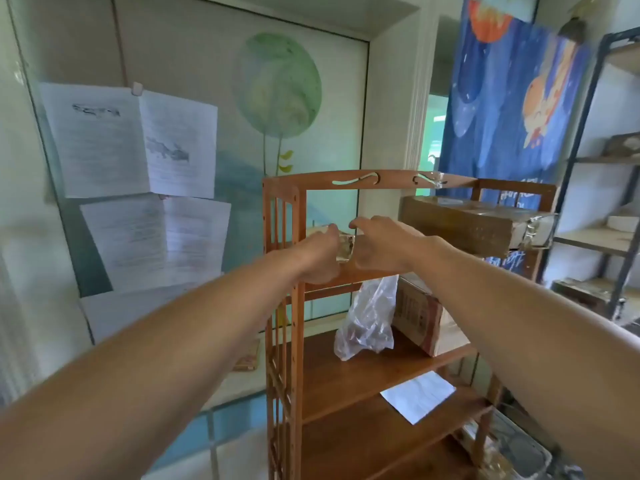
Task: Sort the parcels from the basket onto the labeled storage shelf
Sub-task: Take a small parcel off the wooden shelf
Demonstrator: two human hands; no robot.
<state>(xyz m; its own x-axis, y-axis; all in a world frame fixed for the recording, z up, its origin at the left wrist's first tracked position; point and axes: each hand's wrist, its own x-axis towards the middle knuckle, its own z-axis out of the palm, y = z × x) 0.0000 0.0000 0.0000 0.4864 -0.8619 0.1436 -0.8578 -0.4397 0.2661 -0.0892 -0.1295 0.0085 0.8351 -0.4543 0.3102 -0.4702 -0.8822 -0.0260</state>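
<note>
A small taped brown parcel (345, 249) sits at the left end of the top tier of the wooden shelf (282, 216). My left hand (320, 252) grips its left side and my right hand (377, 247) grips its right side, so most of the parcel is hidden. A long cardboard box (460, 223) lies to the right on the same tier. One tier lower stand a clear plastic bag (369, 320) with dark contents and a brown box (420, 315). A white envelope (417, 396) lies on the tier below that.
Papers (131, 143) are pinned on the glass panel to the left. A blue printed cloth (502, 98) hangs behind the shelf. A dark metal rack (595, 168) with more boxes stands at the right. A pale basket (512, 452) shows at the bottom right.
</note>
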